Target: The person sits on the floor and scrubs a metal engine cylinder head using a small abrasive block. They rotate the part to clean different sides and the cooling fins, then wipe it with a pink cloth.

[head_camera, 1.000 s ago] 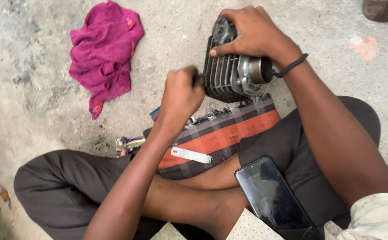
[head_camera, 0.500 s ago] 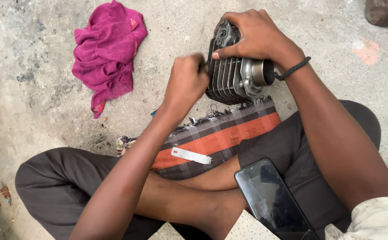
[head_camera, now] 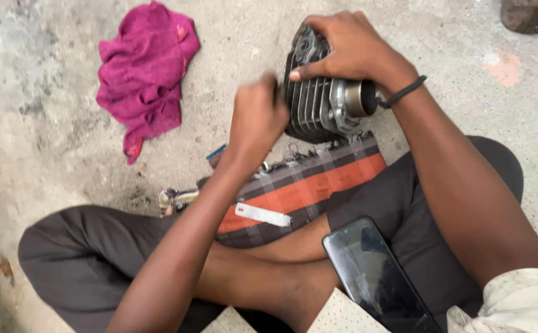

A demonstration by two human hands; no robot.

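The right hand [head_camera: 352,52] clamps the finned engine cylinder [head_camera: 321,102] on the striped cloth [head_camera: 306,185]; the left hand [head_camera: 256,114], fisted round something hidden, has moved in against its fins since a second ago; work continues; the magenta rag [head_camera: 145,74] lies apart.

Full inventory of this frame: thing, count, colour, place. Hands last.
finned engine cylinder: 1, dark grey metal, on the floor at top centre, under the right hand
rag: 1, magenta, crumpled on the floor at upper left
striped cloth: 1, orange and dark grey, on the floor in front of the crossed legs
metal strip: 1, pale silver, lying on the striped cloth
phone: 1, black, screen dark, resting on the right thigh
wristband: 1, black, on the right wrist
concrete floor: 1, grey, stained
left hand: closed in a fist, blurred, against the cylinder's fins; what it holds cannot be told
right hand: gripping the top of the cylinder
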